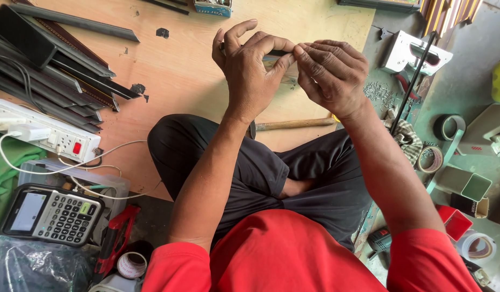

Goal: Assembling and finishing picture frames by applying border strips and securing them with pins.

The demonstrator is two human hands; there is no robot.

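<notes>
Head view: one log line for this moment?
left hand pinching small dark piece | right hand pinching same piece | hammer on board, untouched

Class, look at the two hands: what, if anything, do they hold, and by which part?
A small dark piece, pinched between the left hand and right hand at their fingertips. Most of it is hidden, so its kind and the exact part gripped cannot be told.

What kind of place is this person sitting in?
Probably a small workshop. Long dark metal strips are stacked on a wooden board, a hammer lies beside the person's legs, and a pile of small screws sits nearby with rolls of tape.
</notes>
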